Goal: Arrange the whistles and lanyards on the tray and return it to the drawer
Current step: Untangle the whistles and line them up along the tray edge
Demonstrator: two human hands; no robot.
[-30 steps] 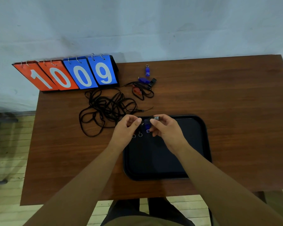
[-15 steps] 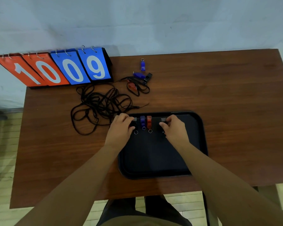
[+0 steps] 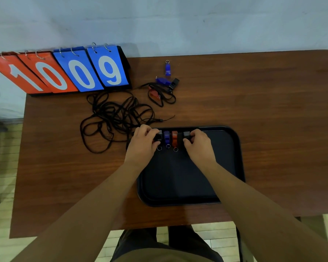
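- Head cam: the left grip [image 3: 143, 142] and right grip [image 3: 199, 144] both sit over the far edge of the tray [image 3: 239, 157], which lies on the bench [image 3: 263, 101].
- Four whistles stand side by side along that far edge, long axes running away from us, key rings toward us: left-end black whistle [image 3: 159, 137], blue whistle [image 3: 167, 138], orange whistle [image 3: 174, 138], right-end black whistle [image 3: 186, 134].
- Hold: fingers of the left grip curl over the left-end black whistle. Thumb + fingers of the right grip pinch the right-end black whistle. We judge we're squaring up the row.
- Not yet on the tray: the loose whistle cluster [image 3: 162, 81] w/ a short cord looped round it, and a lone blue whistle [image 3: 168, 68] just beyond. Both are at the far side of the bench, well apart from the tray.
- Key relation for the next move: the cluster lies ahead of the row, past the far rim, a bit to the left. So the left grip is nearer, and the right grip would have to reach across the row.
- The lanyard tangle [image 3: 114, 118] lies left of the tray, nearest strands just beside the left grip. Prob. that side's job too.
- Risk: cords may snag each other when lifted.
- Drawer not in view.
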